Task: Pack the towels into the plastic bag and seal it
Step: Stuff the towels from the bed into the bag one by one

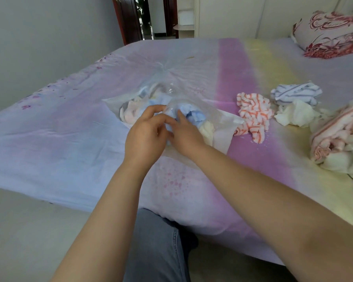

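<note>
Bed (69, 139): covered by a sheet in lilac, pink and yellow bands; it carries everything below.
Pillow (332, 33): red-and-white patterned, at the far right corner of the bed.
Folded blanket (338, 143): pink and cream, at the right edge of the bed.
Plastic bag (167, 82): clear, lying on the middle of the bed with its mouth toward the person; its far end is gathered to a point.
Towels in the bag (194, 117): blue, pale pink and cream ones, crumpled, seen through the plastic.
Orange-striped towel (253, 115): crumpled on the pink band, just right of the bag.
Blue-striped towel (296, 93): bunched, beyond and right of the orange-striped one.
White towel (296, 115): crumpled, near the blue-striped one and beside the blanket.
Left hand (147, 135): at the bag's mouth, fingers curled and pinching the plastic.
Right hand (186, 135): touching the left hand, fingers gripping the plastic at the mouth, over the blue towel.
Leg (155, 241): in grey jeans, below the bed's edge.
</note>
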The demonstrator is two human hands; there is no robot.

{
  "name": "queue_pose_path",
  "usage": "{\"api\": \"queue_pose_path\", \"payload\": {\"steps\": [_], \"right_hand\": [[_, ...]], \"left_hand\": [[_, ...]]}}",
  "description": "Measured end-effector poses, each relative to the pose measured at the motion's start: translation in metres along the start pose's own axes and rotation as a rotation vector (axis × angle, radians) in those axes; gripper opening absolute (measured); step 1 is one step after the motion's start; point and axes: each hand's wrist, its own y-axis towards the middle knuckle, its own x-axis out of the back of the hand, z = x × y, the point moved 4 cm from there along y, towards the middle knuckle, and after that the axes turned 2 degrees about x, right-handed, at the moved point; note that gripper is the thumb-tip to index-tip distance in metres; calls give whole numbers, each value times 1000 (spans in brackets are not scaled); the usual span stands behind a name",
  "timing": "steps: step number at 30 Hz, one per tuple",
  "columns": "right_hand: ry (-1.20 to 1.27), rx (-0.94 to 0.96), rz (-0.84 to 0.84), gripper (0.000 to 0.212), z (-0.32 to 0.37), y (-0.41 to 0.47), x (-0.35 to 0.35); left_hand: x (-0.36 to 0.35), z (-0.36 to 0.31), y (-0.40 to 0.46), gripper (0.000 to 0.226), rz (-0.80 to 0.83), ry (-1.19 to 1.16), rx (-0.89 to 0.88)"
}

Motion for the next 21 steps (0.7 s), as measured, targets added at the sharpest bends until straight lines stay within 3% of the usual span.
{"api": "queue_pose_path", "payload": {"steps": [8,10,13,14,16,18,20,21], "right_hand": [[181,269,-527,23,-48,-106,35],[360,105,-714,19,-80,-125,45],[575,-303,-926,18,-139,-128,59],[558,-429,-866,22,-164,-116,59],[447,-589,-470,44,-210,-86,48],[341,-610,-103,63,-241,-64,33],[405,-608,49,61,-253,-55,31],[411,-592,55,47,-251,-54,33]], "left_hand": [[-17,-11,-14,30,-61,19,29],[-22,-15,-19,27,-68,33,-3],[-30,-23,-23,23,-88,64,-50],[-33,-26,-24,22,-99,84,-66],[-38,-32,-26,21,-113,135,-83],[-42,-37,-28,21,-126,164,-85],[-45,-40,-30,21,-147,183,-100],[-46,-41,-32,21,-159,190,-109]]}}
